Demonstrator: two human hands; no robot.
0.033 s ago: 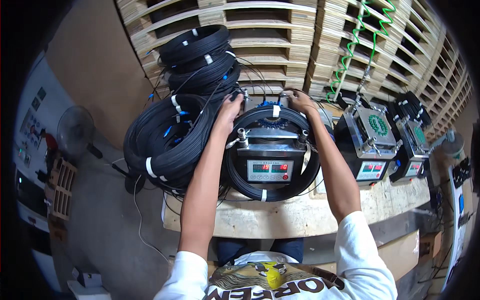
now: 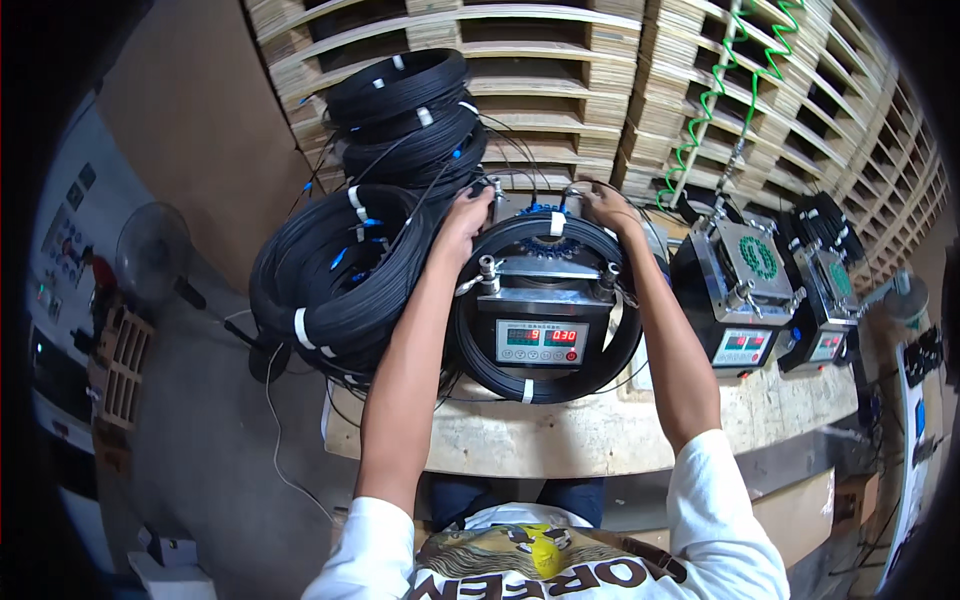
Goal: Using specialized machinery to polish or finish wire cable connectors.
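A polishing-type machine [image 2: 550, 340] with a lit panel stands in front of me on the table. A coil of black cable [image 2: 624, 362], bound with white tape, hangs around its front. Blue connectors [image 2: 545, 210] ring the metal top plate. At the back left corner, my left hand [image 2: 466, 222] has its fingers closed on a metal clamp knob [image 2: 497, 186]. My right hand [image 2: 610, 210] is curled at the back right corner, where its fingers cover most of the matching knob. Two front clamp knobs [image 2: 488, 268] stand free of both hands.
Several black cable coils [image 2: 290, 270] are stacked at the left, with loose ends hanging out. Two similar machines [image 2: 735, 265] with green rings stand to the right on the wooden table [image 2: 480, 450]. Wooden pallets [image 2: 540, 60] rise behind, green coiled hoses [image 2: 700, 110] hang there, and a fan [image 2: 155, 250] stands left.
The panel's red digits read differently. The whole view has shifted slightly; both hands stay at the back corners of the machine.
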